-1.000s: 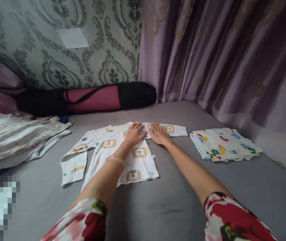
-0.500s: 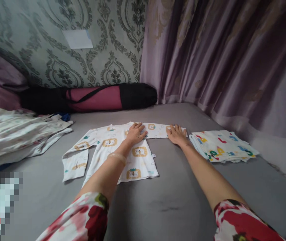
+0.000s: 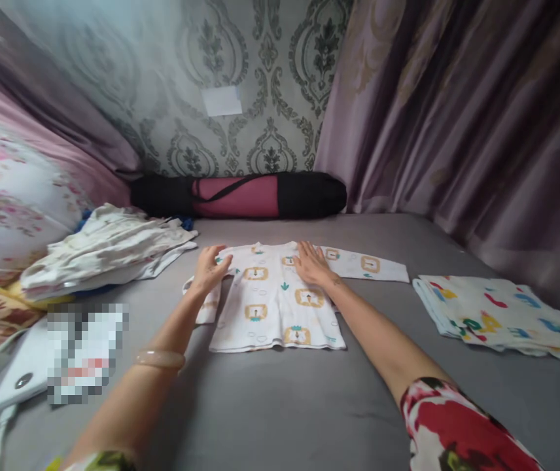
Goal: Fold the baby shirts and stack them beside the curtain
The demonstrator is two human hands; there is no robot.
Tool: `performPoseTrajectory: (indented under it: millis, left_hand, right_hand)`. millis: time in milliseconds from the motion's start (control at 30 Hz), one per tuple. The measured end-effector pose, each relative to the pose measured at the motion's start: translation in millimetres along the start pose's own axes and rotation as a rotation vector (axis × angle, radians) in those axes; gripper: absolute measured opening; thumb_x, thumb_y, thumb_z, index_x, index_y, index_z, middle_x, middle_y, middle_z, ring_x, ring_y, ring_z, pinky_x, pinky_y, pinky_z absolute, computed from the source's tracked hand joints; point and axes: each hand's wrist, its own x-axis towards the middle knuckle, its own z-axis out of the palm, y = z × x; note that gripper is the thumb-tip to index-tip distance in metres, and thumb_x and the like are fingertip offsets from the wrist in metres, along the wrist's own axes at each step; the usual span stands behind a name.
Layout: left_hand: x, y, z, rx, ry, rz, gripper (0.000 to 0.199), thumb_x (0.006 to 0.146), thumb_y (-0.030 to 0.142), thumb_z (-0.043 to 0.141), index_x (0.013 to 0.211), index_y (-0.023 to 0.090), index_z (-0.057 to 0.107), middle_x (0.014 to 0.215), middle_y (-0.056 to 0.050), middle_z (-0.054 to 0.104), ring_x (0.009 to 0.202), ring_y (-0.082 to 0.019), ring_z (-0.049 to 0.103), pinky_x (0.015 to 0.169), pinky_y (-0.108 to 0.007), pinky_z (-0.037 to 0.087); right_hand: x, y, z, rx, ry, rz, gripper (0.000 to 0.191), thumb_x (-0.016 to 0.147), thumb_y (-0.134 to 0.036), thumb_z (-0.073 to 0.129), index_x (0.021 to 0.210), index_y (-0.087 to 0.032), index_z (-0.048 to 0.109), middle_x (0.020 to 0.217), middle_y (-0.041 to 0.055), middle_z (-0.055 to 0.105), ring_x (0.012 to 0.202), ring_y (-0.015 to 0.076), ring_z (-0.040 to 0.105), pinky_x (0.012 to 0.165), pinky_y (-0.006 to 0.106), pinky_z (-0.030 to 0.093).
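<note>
A small white long-sleeved shirt (image 3: 270, 288) printed with yellow lion faces lies spread on the grey sheet. Its right-side sleeve (image 3: 371, 265) stretches straight out, while the left-side sleeve (image 3: 206, 313) bends downward, partly hidden by my forearm. My left hand (image 3: 209, 269) is at the left shoulder of the shirt, thumb and fingers apart. Flat on the shirt near the opposite shoulder rests my right hand (image 3: 312, 263), fingers stretched out.
Right of the shirt is a folded white cloth (image 3: 500, 314) with colourful prints. To the left are a pile of light clothes (image 3: 106, 252), a floral pillow (image 3: 10, 196) and a white item with straps (image 3: 29, 366). A black and maroon bag (image 3: 235, 196) lies along the wall.
My left hand has moved from the shirt's middle to its left shoulder. My right hand has slid from the extended sleeve to the right shoulder. The view has turned left.
</note>
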Motion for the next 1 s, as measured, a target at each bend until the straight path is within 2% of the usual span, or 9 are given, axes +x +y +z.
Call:
performPoseTrajectory:
  millis: [167,233,300,367,467,600,767,900,1000]
  left_hand:
    - [-24,-60,-68.4,0.031,0.007,-0.294,0.028,0.076,0.038,0.054,0.095,0.019,0.064,0.094,-0.015,0.068,0.087,-0.03,0.065,0.073,-0.04,0.049]
    - [-28,-76,-83.0,0.045,-0.012,-0.421,0.027,0.075,0.036,0.053,0.093,0.018,0.064,0.089,-0.014,0.07,0.084,-0.031,0.065,0.07,-0.04,0.047]
    - [-25,-83,-86.7,0.056,-0.044,-0.448,0.025,0.073,0.031,0.053,0.09,0.017,0.064,0.087,-0.013,0.07,0.086,-0.031,0.065,0.071,-0.039,0.047]
    - [-15,-81,-80.8,0.055,-0.089,-0.42,0.02,0.072,0.026,0.053,0.086,0.018,0.064,0.086,-0.011,0.07,0.09,-0.031,0.064,0.075,-0.037,0.047]
    - [7,-69,-61.4,0.033,-0.152,-0.369,0.014,0.071,0.022,0.055,0.08,0.018,0.064,0.083,-0.009,0.069,0.094,-0.029,0.062,0.081,-0.035,0.047]
    - [33,-53,-33.0,-0.036,-0.223,-0.341,0.019,0.07,0.016,0.055,0.085,0.015,0.067,0.086,-0.007,0.07,0.09,-0.023,0.063,0.083,-0.03,0.049]
    - [52,-44,-8.6,-0.142,-0.265,-0.424,0.032,0.075,0.012,0.05,0.103,0.011,0.065,0.09,-0.008,0.07,0.081,-0.016,0.063,0.075,-0.025,0.05]
    - [63,-34,-4.0,-0.251,-0.383,-0.465,0.018,0.081,0.021,0.054,0.093,0.014,0.066,0.075,-0.003,0.066,0.065,-0.013,0.059,0.062,-0.022,0.048]
    - [68,-29,-6.5,-0.292,-0.47,-0.479,0.012,0.084,0.026,0.057,0.081,0.016,0.063,0.062,0.002,0.057,0.051,-0.009,0.049,0.048,-0.019,0.039]
  right_hand:
    - [9,-9,12,-0.007,-0.044,0.073,0.06,0.098,-0.034,0.023,0.151,-0.007,0.023,0.159,0.0152,0.021,0.146,0.0271,0.018,0.117,0.051,0.014]
    - [11,-12,10,-0.026,0.008,0.073,0.058,0.097,-0.029,0.026,0.15,-0.006,0.026,0.158,0.0169,0.023,0.145,0.0286,0.02,0.116,0.052,0.014]
    - [14,-26,7,-0.036,0.073,0.04,0.056,0.095,-0.022,0.028,0.148,-0.005,0.029,0.157,0.0187,0.024,0.145,0.0294,0.02,0.116,0.051,0.012]
    - [21,-53,6,0.001,0.077,-0.046,0.055,0.093,-0.018,0.029,0.147,-0.005,0.032,0.157,0.0172,0.026,0.145,0.0272,0.019,0.117,0.048,0.01]
    - [38,-102,11,0.126,-0.024,-0.183,0.053,0.093,-0.016,0.029,0.146,-0.01,0.036,0.155,0.0122,0.031,0.144,0.0224,0.024,0.116,0.04,0.018]
    - [61,-151,25,0.235,-0.037,-0.257,0.046,0.094,-0.015,0.03,0.137,-0.012,0.047,0.144,0.0115,0.048,0.136,0.0196,0.036,0.113,0.034,0.023]
    - [68,-165,46,0.271,0.0,-0.22,0.046,0.099,-0.022,0.026,0.139,-0.01,0.044,0.145,0.0118,0.047,0.136,0.0208,0.036,0.115,0.038,0.02]
    - [63,-163,56,0.284,0.045,-0.208,0.05,0.1,-0.027,0.026,0.145,-0.009,0.038,0.152,0.0108,0.039,0.142,0.0214,0.027,0.118,0.038,0.01]
    - [60,-164,56,0.29,0.047,-0.205,0.051,0.1,-0.028,0.025,0.147,-0.011,0.037,0.153,0.0092,0.038,0.143,0.0201,0.026,0.118,0.036,0.01]
